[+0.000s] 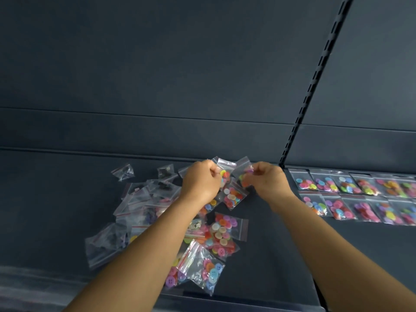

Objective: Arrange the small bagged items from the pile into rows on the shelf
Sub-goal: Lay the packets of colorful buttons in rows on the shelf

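A loose pile of small clear zip bags (216, 235) lies on the dark shelf (56, 199), some filled with coloured buttons, some with dark bits. At the pile's far end my left hand (200, 183) pinches one button bag (225, 170). My right hand (269, 180) pinches a second button bag (244, 171) right beside it. Both bags are lifted a little above another button bag (234, 195). On the right, two tidy rows of button bags (355, 194) lie flat on the shelf.
A slotted black upright (315, 86) runs down the back panel to the shelf, between the pile and the rows. Bare shelf surface (281, 255) lies between my forearms. The shelf's front edge (202, 299) runs along the bottom.
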The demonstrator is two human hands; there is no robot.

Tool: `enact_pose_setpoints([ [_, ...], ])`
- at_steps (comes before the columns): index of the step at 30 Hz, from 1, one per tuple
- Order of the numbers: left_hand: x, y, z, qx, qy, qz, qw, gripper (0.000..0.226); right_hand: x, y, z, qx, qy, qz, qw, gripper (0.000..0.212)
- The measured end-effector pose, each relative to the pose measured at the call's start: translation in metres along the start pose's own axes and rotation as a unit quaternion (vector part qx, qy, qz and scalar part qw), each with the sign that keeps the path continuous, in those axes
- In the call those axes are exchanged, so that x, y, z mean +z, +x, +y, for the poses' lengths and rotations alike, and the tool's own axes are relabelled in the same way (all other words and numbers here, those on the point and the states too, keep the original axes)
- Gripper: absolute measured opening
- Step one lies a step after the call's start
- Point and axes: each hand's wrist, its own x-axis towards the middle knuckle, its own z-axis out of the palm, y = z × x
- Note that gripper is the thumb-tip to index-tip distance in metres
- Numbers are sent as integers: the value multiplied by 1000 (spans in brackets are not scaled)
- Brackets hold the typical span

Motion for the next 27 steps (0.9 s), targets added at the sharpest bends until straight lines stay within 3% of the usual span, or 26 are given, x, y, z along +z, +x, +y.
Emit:
enact_pose_setpoints([
  [4, -1, -11, 17, -5, -87, -10, 996, 3, -24, -18, -2, 0, 103, 2, 995, 11],
  [8, 11, -31, 40, 5, -153, -30, 988, 6, -53, -37, 4, -17, 113, 37, 993, 3],
  [13, 38, -62, 68, 10, -177, -64, 982, 9, -92, -64, 24, -35, 15, 99, 994, 21],
  [22, 103, -109, 108, 7, -141, -127, 982, 16, -163, -96, 83, 5, -82, 111, 990, 19],
  [27, 125, -120, 120, 1, -93, -116, 989, 26, -172, -98, 105, 37, -111, 102, 988, 12],
])
